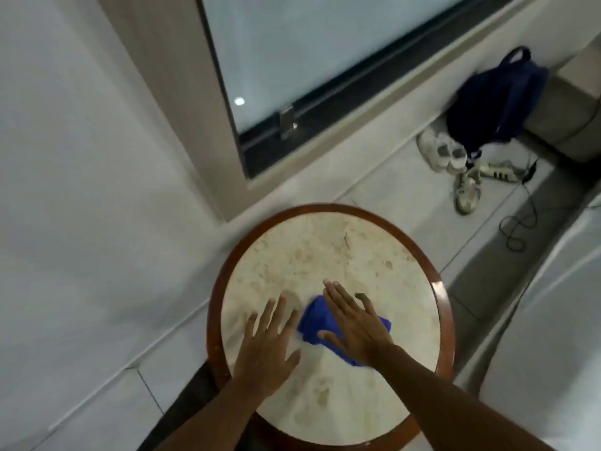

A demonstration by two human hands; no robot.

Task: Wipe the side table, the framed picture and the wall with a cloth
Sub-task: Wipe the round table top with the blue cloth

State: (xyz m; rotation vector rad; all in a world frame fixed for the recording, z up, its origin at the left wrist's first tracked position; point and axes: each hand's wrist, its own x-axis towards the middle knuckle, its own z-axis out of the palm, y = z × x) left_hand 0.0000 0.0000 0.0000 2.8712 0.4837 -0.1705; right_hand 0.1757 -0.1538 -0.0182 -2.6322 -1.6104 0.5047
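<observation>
Head view: right hand (356,327) flat on blue cloth (313,323), gripping nothing; left hand (265,349) spread flat on marble side table (325,249).

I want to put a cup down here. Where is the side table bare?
The far half of the side table, up to the wooden rim, is bare. The near middle is crowded: the right hand presses the blue cloth, the left hand lies flat beside it.

The worktop (328,255) looks like pale, mottled stone with a smooth, faintly glossy face, ringed by polished reddish-brown wood. Under the right grip (354,323) lies a soft, matt blue cloth (313,320). Beyond both grips, the floor (383,190) shows glossy pale tiles, and the wall (65,157) looks smooth and matt.
</observation>
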